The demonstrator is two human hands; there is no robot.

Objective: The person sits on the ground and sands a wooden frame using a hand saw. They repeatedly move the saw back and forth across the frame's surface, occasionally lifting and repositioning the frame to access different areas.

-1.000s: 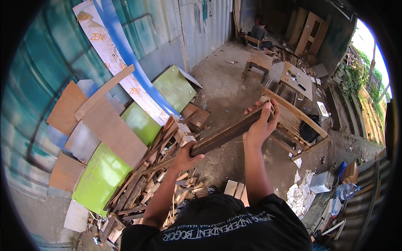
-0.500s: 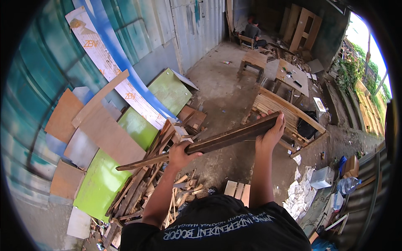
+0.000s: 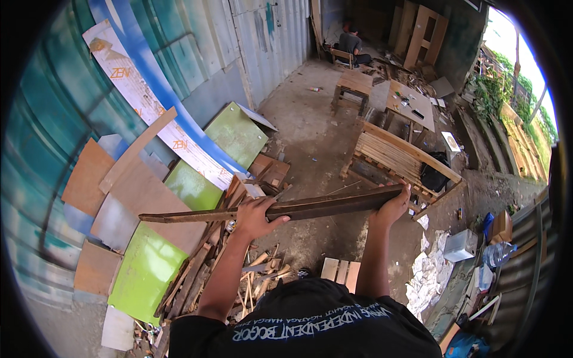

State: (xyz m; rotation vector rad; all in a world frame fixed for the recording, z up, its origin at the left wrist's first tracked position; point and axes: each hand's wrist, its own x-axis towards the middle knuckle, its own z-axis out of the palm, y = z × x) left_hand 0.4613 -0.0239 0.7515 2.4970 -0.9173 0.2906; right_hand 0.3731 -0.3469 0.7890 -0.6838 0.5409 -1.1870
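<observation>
A long dark wooden plank (image 3: 334,204) is held up in front of me, nearly level across the view. Toward its left end it narrows to a thin strip that reaches over the leaning panels. My left hand (image 3: 256,218) wraps round it left of the middle, thumb along the near face. At its right end my right hand (image 3: 392,207) grips the wood, fingers partly hidden behind it. Beneath my left arm lies a pile of scrap wood (image 3: 191,280), and below the plank are pale slats (image 3: 341,271) close to my body.
Leaning on the corrugated wall are green panels (image 3: 149,268) and brown boards (image 3: 158,200). Ahead right stands a slatted wooden bench (image 3: 388,156) with a black bag (image 3: 436,173); beyond it are a table (image 3: 412,107) and a seated person (image 3: 350,46). White crumpled sheets (image 3: 427,274) lie at right.
The plank has turned: its right end has dropped and its left end has risen, so it lies closer to level. Both hands keep hold, my right hand lower than before.
</observation>
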